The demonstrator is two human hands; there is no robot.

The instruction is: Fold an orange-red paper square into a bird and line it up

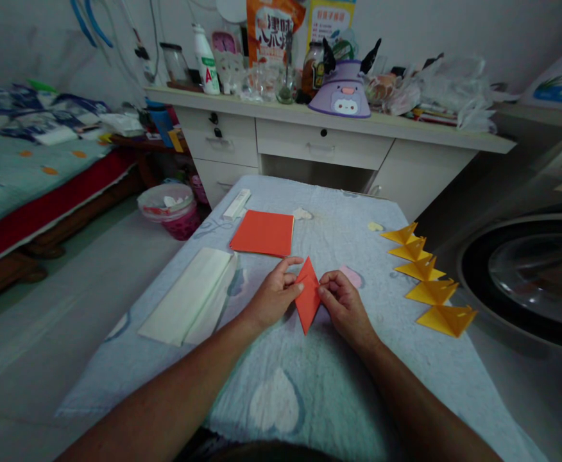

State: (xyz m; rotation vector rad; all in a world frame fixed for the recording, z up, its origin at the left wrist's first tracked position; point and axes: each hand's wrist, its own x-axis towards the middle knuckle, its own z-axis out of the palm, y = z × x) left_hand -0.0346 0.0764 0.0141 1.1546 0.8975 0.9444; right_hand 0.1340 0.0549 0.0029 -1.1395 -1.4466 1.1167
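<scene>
A folded piece of orange-red paper (pixel 308 301), shaped like a narrow diamond, is held just over the cloth-covered table (pixel 271 359). My left hand (pixel 281 289) grips its left side, thumb lying across the front. At the right edge, the thumb and fingertips of my right hand (pixel 343 305) pinch the paper. Beyond the left hand lies a stack of square orange-red paper (pixel 262 232). Several folded yellow paper pieces (pixel 430 292) with raised points stand in a row along the table's right side.
A pale folded sheet (pixel 185 298) and a small white box (pixel 237 204) lie on the table's left. Behind stands a cluttered white cabinet (pixel 319 138). A washing machine (pixel 526 269) is at right, a pink bin (pixel 175 212) and bed (pixel 31 173) at left.
</scene>
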